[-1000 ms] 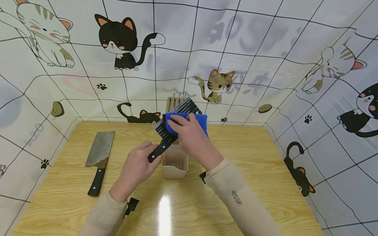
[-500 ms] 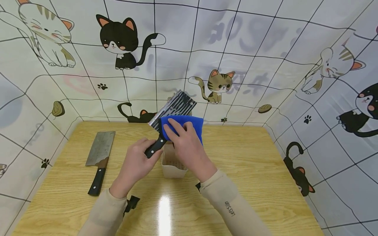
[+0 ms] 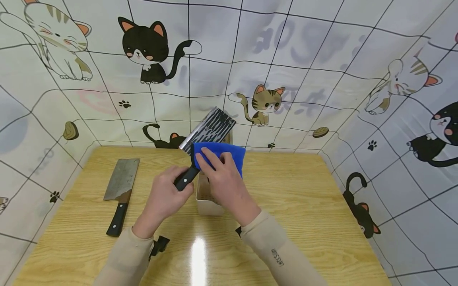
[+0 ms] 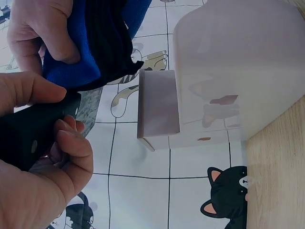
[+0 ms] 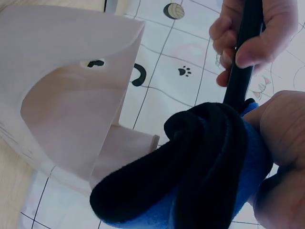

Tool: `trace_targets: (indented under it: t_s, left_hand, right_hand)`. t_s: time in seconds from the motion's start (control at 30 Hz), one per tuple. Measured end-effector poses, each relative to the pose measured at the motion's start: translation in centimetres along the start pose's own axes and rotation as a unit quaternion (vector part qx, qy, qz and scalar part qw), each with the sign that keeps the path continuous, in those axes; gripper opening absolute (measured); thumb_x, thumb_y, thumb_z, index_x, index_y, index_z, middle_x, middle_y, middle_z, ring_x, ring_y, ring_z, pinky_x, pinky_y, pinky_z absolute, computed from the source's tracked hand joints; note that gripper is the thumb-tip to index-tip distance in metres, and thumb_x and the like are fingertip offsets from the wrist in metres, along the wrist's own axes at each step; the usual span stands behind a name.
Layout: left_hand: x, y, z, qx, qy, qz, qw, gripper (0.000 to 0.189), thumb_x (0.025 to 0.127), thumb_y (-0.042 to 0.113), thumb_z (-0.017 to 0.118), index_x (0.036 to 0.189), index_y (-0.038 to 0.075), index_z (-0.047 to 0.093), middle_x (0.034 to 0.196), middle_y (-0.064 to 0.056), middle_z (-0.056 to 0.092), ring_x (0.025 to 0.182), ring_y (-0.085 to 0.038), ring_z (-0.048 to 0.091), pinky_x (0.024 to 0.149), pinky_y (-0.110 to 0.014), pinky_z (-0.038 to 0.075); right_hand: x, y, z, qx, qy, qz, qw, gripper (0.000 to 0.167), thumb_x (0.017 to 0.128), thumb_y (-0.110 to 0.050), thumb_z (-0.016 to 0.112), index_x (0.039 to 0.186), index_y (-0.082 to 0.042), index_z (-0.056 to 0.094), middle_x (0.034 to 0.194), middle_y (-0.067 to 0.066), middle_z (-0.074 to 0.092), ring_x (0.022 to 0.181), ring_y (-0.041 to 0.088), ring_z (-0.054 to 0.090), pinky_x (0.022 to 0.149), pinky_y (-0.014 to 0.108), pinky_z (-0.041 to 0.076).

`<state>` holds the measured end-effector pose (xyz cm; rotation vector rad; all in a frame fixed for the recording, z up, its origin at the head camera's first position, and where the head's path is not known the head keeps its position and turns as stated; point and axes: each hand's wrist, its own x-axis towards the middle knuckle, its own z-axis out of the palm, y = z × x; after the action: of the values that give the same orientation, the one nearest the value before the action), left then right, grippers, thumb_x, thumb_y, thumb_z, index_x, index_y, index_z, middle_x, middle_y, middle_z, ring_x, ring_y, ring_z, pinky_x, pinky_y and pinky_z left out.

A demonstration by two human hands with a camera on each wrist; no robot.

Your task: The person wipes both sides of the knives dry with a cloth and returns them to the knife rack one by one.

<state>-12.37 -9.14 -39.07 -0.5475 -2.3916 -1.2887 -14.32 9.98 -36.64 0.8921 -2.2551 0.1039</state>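
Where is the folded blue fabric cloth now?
Centre of the head view: the cloth is in the right hand, against the black-handled, streaked metal cleaver.

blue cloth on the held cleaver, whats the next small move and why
Probably slide the blue cloth along the blade: the right hand holds it near the handle, which the left hand grips, and the blade's far end is uncovered.

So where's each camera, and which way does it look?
Head: on the person's head, facing forward and down at the held cleaver and table; left hand, right hand and sleeves show.
Left wrist: on that wrist, facing black handle and pale holder; both hands partly show.
Right wrist: on that wrist, facing blue cloth; both hands partly show.
Both wrist views share cloth, handle and holder.
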Motion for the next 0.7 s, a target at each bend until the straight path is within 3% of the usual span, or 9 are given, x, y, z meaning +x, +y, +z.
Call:
trace_targets:
  t_s: [0.23,0.47,0.7]
  left_hand:
    - [0.2,0.3,0.0,0.002,0.015,-0.013,0.9998,0.03,0.08,-0.003,0.072,0.11,-0.007,0.073,0.092,-0.017,0.07,0.069,-0.021,0.058,0.057,-0.03,0.046]
    - [0.4,0.7,0.1,-0.002,0.012,-0.013,0.9998,0.026,0.082,-0.004,0.072,0.108,-0.007,0.072,0.092,-0.017,0.069,0.068,-0.02,0.059,0.057,-0.028,0.046]
    - [0.5,0.9,0.0,-0.005,0.02,-0.023,0.9995,0.017,0.079,-0.007,0.07,0.096,-0.004,0.069,0.082,-0.013,0.063,0.059,-0.015,0.049,0.05,-0.026,0.041]
  right_hand:
    - [-0.5,-1.1,-0.7,0.008,-0.024,-0.001,0.9997,0.048,0.096,-0.003,0.068,0.142,-0.009,0.063,0.144,0.013,0.06,0.112,0.031,0.062,0.087,0.037,0.047]
    - [-0.7,-1.6,-1.0,0.015,-0.013,-0.016,0.9997,0.043,0.097,-0.006,0.069,0.14,-0.009,0.065,0.144,0.013,0.06,0.1,0.033,0.061,0.088,0.036,0.049]
    - [-1.1,-2.2,-1.4,0.011,-0.01,-0.04,0.9991,0.044,0.096,-0.012,0.074,0.139,-0.01,0.066,0.145,0.013,0.06,0.105,0.033,0.062,0.091,0.037,0.049]
